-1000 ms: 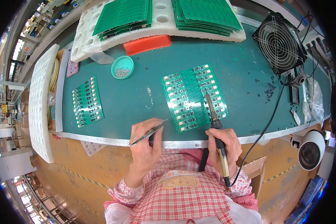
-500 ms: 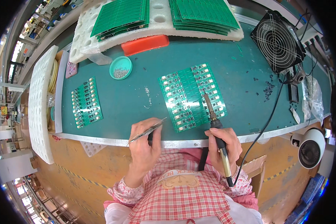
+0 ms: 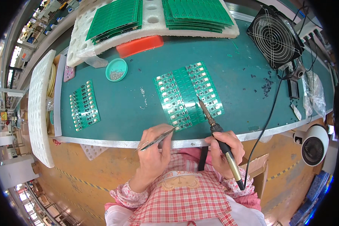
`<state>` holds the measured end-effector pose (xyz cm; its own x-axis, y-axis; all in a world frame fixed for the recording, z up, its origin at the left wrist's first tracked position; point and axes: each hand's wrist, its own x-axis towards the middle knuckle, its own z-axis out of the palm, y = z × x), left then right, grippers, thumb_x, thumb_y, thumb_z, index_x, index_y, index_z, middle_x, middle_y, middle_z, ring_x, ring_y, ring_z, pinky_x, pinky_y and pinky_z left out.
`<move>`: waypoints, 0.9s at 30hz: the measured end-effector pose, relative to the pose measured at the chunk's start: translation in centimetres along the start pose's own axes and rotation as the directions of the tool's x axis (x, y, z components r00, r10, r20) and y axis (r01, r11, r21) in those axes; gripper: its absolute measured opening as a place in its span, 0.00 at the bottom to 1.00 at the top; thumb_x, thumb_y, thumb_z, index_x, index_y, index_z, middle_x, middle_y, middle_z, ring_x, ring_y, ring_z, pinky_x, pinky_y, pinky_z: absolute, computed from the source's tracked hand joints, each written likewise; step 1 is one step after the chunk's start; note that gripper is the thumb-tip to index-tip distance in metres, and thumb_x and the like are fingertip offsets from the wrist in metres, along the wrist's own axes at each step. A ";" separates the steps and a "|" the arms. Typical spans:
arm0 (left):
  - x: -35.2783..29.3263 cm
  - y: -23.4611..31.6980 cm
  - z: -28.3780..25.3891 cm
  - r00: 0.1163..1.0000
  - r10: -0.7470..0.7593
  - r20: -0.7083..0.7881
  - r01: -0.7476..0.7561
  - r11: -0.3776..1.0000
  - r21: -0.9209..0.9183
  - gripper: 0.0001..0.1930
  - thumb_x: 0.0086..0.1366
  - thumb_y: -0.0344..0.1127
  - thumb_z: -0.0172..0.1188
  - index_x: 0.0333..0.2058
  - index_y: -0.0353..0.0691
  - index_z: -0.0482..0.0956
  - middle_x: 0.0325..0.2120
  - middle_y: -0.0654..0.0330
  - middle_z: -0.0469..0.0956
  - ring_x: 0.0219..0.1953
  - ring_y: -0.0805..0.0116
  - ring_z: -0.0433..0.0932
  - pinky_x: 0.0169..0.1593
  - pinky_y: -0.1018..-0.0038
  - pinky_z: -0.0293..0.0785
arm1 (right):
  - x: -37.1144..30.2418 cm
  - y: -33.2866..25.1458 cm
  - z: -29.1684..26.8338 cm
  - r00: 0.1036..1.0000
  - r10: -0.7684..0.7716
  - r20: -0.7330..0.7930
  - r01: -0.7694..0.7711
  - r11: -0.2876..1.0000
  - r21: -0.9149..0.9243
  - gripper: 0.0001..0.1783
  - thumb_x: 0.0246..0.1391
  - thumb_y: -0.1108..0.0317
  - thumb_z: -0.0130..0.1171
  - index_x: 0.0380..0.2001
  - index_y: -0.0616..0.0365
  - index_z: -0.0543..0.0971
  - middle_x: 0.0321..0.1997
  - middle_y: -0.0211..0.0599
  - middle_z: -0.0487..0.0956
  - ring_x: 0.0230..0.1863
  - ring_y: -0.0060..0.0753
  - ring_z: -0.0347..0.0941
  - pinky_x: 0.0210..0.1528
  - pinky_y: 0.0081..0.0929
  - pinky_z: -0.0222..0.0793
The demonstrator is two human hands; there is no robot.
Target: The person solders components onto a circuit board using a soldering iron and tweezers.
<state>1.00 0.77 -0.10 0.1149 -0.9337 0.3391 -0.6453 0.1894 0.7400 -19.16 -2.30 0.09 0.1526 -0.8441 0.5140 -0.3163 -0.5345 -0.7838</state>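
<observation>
Right hand [image 3: 224,148] gripped soldering iron [image 3: 214,128], tip on circuit board [image 3: 188,96] just ahead; a slip could've bridged pads. Left hand [image 3: 154,150], pinching tweezers [image 3: 158,138], sat close enough to get burnt.

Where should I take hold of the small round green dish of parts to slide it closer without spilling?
Grip the small round green dish by its raised rim, pinching across it from above. It sits flat and open-topped on the green bench mat, with loose tiny parts piled in the middle, so keep it level. Come from its near side: the orange block and white foam tray crowd the far side.
</observation>
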 end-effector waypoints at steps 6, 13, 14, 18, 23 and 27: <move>-0.7 0.3 -0.1 1.000 0.001 -0.008 -0.002 0.998 -0.060 0.09 0.62 0.16 0.59 0.41 0.29 0.77 0.39 0.49 0.81 0.40 0.61 0.81 0.43 0.72 0.78 | -0.1 0.1 -0.1 1.000 -0.009 -0.001 0.009 1.000 0.003 0.17 0.47 0.83 0.66 0.42 0.63 0.79 0.29 0.36 0.84 0.28 0.34 0.80 0.33 0.27 0.76; -0.6 0.3 0.1 0.999 0.054 0.000 -0.054 0.998 0.023 0.14 0.56 0.16 0.64 0.41 0.34 0.78 0.38 0.53 0.82 0.37 0.55 0.80 0.42 0.66 0.75 | -0.1 0.2 -0.1 1.000 -0.008 0.002 0.008 1.000 0.000 0.18 0.45 0.84 0.67 0.42 0.63 0.79 0.29 0.36 0.84 0.28 0.33 0.80 0.32 0.26 0.76; -0.6 0.3 0.1 0.999 0.054 0.000 -0.054 0.998 0.023 0.14 0.56 0.16 0.64 0.41 0.34 0.78 0.38 0.53 0.82 0.37 0.55 0.80 0.42 0.66 0.75 | -0.2 0.2 -0.1 1.000 -0.007 0.002 0.007 1.000 -0.001 0.18 0.46 0.84 0.67 0.42 0.63 0.79 0.29 0.36 0.84 0.28 0.33 0.80 0.31 0.26 0.76; -0.5 0.3 0.2 0.996 0.088 -0.007 -0.087 0.996 0.034 0.15 0.55 0.17 0.64 0.41 0.33 0.77 0.38 0.54 0.82 0.37 0.55 0.80 0.42 0.66 0.75 | -0.3 0.2 -0.1 1.000 -0.014 0.005 0.014 1.000 -0.001 0.17 0.46 0.84 0.67 0.42 0.63 0.79 0.29 0.36 0.84 0.28 0.34 0.80 0.31 0.26 0.76; -0.5 0.4 0.2 0.997 0.081 -0.006 -0.080 0.996 0.033 0.15 0.54 0.17 0.64 0.41 0.34 0.77 0.38 0.54 0.82 0.37 0.55 0.80 0.42 0.66 0.75 | -0.3 0.2 -0.1 1.000 -0.029 -0.011 0.029 0.999 0.025 0.17 0.47 0.83 0.67 0.42 0.64 0.78 0.27 0.36 0.84 0.27 0.33 0.80 0.29 0.27 0.76; -0.5 0.4 0.2 0.997 0.082 -0.001 -0.082 0.996 0.043 0.15 0.54 0.17 0.64 0.41 0.34 0.77 0.38 0.54 0.82 0.38 0.55 0.80 0.43 0.66 0.75 | -0.7 0.3 -0.5 0.998 -0.060 -0.019 0.061 0.995 0.084 0.14 0.50 0.79 0.65 0.42 0.64 0.77 0.25 0.35 0.84 0.23 0.30 0.79 0.26 0.26 0.75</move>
<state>0.52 1.24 -0.03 0.0622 -0.9146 0.3995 -0.6844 0.2522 0.6841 -19.80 -1.81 -0.32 0.1535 -0.8095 0.5667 -0.2264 -0.5870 -0.7772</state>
